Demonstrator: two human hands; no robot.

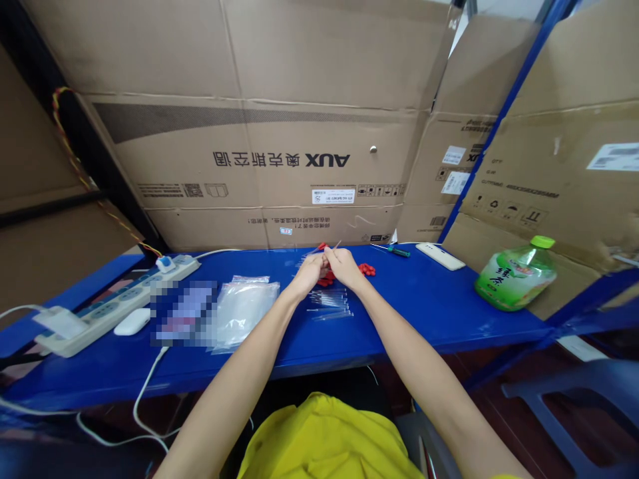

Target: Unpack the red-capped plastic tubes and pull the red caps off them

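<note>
My left hand [310,271] and my right hand [343,266] meet near the back of the blue table, fingertips pinched close together. A thin clear tube [338,244] pokes up from the fingers of my right hand. What my left fingers pinch is too small and covered to make out. Just beyond the fingertips shows a small red piece [322,246]. More red pieces [367,269] lie in a little heap right of my right hand, and others sit under the hands. Several slender clear tubes [329,303] are spread on the tabletop on the near side of my hands.
Clear plastic bags [247,309] lie left of my arms, beside a blurred-out phone-like item [187,313], a white case [132,321] and a power strip [120,303]. A screwdriver [399,251], white phone [440,256] and green bottle [516,276] are rightward. Cardboard [279,126] walls the back.
</note>
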